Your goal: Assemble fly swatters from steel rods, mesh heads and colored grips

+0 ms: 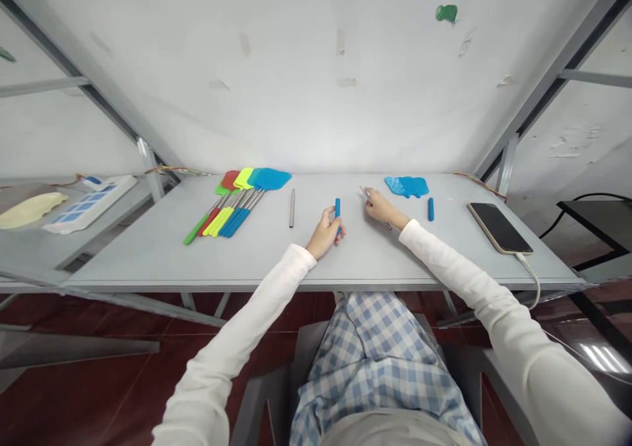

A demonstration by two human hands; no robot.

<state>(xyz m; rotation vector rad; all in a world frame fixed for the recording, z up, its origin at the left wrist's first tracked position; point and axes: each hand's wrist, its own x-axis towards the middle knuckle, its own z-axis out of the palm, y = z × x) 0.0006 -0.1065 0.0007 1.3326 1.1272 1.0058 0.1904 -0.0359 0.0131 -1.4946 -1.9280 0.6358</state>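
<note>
My left hand (326,233) is closed around a blue handle grip (338,208), held upright above the middle of the tabletop. Just to its right, my right hand (379,207) grips a thin metal rod (364,193), whose two ends stick out past the fingers. Left of my left hand lies a separate metal tube (291,208). Beyond my right hand are blue swatter heads (413,186), one apparently partly over another, and a second blue handle grip (431,209). A fanned row of assembled fly swatters (237,212) in green, red, yellow and blue rests on the left.
The grey tabletop (148,262) runs up to a white wall (296,71). A phone (500,227) with a charging cable (530,272) plugged in lies at the right. On the adjoining left surface is a white tray with blue sections (91,204). Metal frame posts flank the table.
</note>
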